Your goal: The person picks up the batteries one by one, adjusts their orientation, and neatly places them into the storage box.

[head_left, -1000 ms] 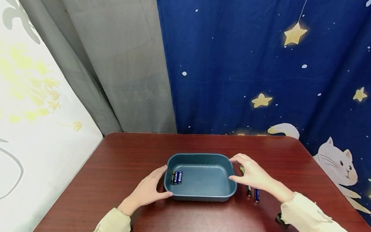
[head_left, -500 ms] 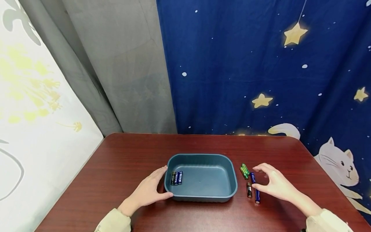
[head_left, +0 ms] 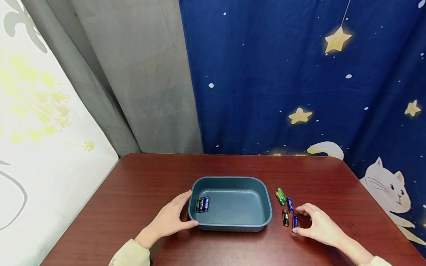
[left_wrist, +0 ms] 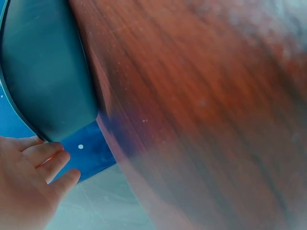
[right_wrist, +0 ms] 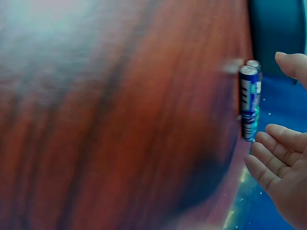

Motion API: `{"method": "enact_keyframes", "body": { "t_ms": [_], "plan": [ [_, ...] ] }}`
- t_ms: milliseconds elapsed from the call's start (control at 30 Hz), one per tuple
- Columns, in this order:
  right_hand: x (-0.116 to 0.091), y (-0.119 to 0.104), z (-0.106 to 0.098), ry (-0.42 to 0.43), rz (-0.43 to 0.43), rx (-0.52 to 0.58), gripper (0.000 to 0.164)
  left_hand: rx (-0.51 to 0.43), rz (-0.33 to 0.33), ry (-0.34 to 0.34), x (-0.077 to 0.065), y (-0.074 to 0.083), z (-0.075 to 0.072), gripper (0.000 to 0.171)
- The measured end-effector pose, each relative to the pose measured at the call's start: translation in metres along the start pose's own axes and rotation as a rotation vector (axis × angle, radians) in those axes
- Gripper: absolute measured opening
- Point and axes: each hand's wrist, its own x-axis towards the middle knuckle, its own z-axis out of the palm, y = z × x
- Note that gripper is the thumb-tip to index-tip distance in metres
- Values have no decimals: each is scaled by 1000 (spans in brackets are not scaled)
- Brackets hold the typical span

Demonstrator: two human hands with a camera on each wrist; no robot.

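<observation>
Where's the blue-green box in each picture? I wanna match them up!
Head: the box sits below the middle, with three batteries inside at its left end.
Left wrist: the box fills the top left corner, partly cut off.
Right wrist: part of the box shows at the top right.
Shared landmark: the red-brown table.

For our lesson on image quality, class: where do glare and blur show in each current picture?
Head view: mostly crisp, with a soft sheen on the near part of the table; left wrist view: blurred wood grain, pale glare at upper right; right wrist view: smeared grain, bright glare at upper left, the nearest blue battery looking clearer.
</observation>
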Motion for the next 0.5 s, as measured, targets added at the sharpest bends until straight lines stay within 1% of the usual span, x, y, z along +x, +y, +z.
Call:
{"method": "enact_keyframes", "body": {
  "t_ms": [100, 200, 300, 500],
  "plan": [
    [-3, 0, 3, -19, 23, -12, 53, 1, 4, 8, 0, 1, 0, 92],
    [-4, 1, 6, -30, 17, -18, 52, 1, 3, 6, 0, 2, 0, 92],
    [-5, 3, 9, -15, -11, -28, 50, -5, -4, -3, -1, 3, -1, 92],
    [-6, 7, 13, 33, -90, -50, 44, 4, 10, 11, -1, 3, -1, 92]
  ]
}}
